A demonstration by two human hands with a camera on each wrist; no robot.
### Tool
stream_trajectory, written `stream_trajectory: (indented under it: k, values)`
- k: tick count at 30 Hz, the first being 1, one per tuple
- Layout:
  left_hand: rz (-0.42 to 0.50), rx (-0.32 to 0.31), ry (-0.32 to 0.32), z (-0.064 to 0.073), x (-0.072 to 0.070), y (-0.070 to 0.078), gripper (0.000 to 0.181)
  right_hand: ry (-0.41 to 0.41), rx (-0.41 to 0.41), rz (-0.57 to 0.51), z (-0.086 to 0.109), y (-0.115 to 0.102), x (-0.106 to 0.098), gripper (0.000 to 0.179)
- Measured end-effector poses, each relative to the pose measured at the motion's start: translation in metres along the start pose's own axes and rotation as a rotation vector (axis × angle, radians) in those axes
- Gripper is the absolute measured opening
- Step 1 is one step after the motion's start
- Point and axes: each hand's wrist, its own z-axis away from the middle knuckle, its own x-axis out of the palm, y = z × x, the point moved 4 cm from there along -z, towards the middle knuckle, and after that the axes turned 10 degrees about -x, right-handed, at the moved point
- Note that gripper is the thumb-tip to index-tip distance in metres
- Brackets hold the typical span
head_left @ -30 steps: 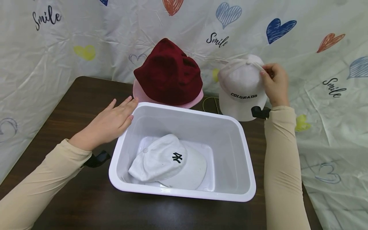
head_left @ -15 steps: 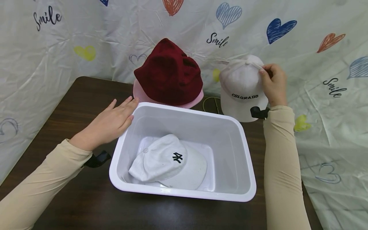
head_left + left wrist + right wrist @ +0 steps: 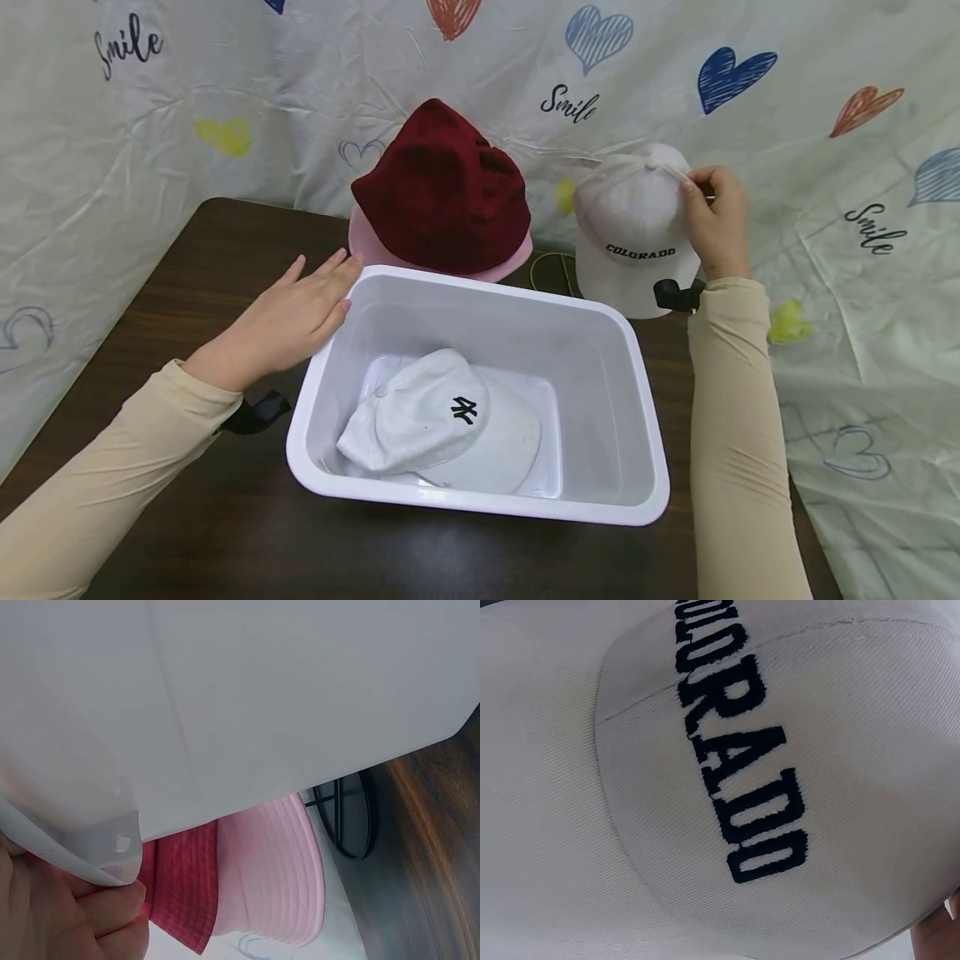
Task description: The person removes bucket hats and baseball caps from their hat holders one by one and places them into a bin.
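My left hand (image 3: 281,321) rests with straight fingers on the left rim of a white plastic bin (image 3: 652,417). The left wrist view shows its fingers (image 3: 112,911) right at the bin's corner. Inside the bin lies a white baseball cap (image 3: 427,412) with a black NY logo, brim to the right. Behind the bin's right end, my right hand (image 3: 720,221) pinches a second white baseball cap (image 3: 633,212) at its right side near the crown. That cap reads COLORADO and stands crown up, brim toward me. Its front fills the right wrist view, with a fingertip at the edge.
A dark red bucket hat (image 3: 442,196) sits over a pink hat (image 3: 367,242) just behind the bin. Between it and the COLORADO cap is a thin wire stand (image 3: 551,258). The dark wooden table (image 3: 225,533) meets a cloth backdrop (image 3: 262,108) printed with hearts.
The COLORADO cap and my right hand have shifted very slightly since the first frame. My left hand keeps its place on the bin.
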Motion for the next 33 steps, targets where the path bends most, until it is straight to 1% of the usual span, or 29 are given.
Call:
stream_trajectory:
  k: [4, 9, 13, 21, 24, 29, 31, 33]
  values:
    - [-0.015, -0.004, -0.006, 0.0004, -0.0012, 0.0001, 0.054, 0.014, -0.008, -0.010, -0.0016, -0.0006, -0.0004, 0.010]
    - [-0.033, -0.004, 0.001, 0.0001, -0.0020, -0.0002, 0.054, 0.041, -0.027, 0.007, -0.0035, -0.0012, -0.0022, 0.011]
    - [-0.031, -0.007, 0.004, 0.0004, -0.0019, 0.0001, 0.054, 0.064, -0.041, -0.011, -0.0042, -0.0007, -0.0024, 0.010]
    - [-0.018, -0.003, 0.019, -0.0002, -0.0013, 0.0003, 0.052, 0.082, -0.070, -0.047, -0.0054, -0.0026, -0.0025, 0.019]
    - [-0.017, -0.007, 0.023, 0.0002, -0.0017, 0.0010, 0.052, 0.090, -0.071, -0.049, -0.0046, -0.0045, -0.0028, 0.019]
    - [-0.012, -0.006, 0.012, 0.0005, -0.0019, 0.0004, 0.052, 0.035, -0.068, -0.020, -0.0029, -0.0071, 0.0013, 0.008]
    - [-0.010, -0.005, 0.006, 0.0001, -0.0015, -0.0004, 0.053, 0.009, -0.069, -0.016, -0.0012, -0.0072, 0.0041, 0.007]
    - [-0.009, -0.003, 0.001, -0.0003, -0.0012, -0.0009, 0.053, 0.004, -0.078, -0.023, 0.0009, -0.0064, 0.0065, 0.008]
